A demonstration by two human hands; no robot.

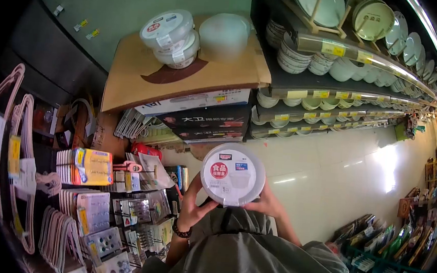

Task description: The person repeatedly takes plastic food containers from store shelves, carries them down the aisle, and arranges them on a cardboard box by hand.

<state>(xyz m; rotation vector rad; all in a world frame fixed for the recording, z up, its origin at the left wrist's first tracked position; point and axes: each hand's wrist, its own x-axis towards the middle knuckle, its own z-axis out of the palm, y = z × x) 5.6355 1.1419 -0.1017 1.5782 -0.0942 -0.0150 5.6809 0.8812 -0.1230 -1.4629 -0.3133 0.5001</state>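
In front of my body, both hands hold a round, clear plastic food container [233, 174] with a white paper label on its lid. The label has a red circle and a small blue box, and the lid faces up toward me. My left hand [195, 206] grips its lower left side, with a beaded bracelet at the wrist. On the lower right side my right hand [267, 203] is closed around the rim, its fingers partly hidden under the container. Similar round containers [167, 32] sit stacked on a cardboard box ahead.
Stacked boxes [204, 120] stand ahead, with a pale bowl-shaped item [224, 34] on top. Shelves of bowls [303, 99] and plates run off to the right. Racks of hangers [59, 237] and hanging packets [93, 167] are close at left. A green basket [383, 257] of goods stands lower right.
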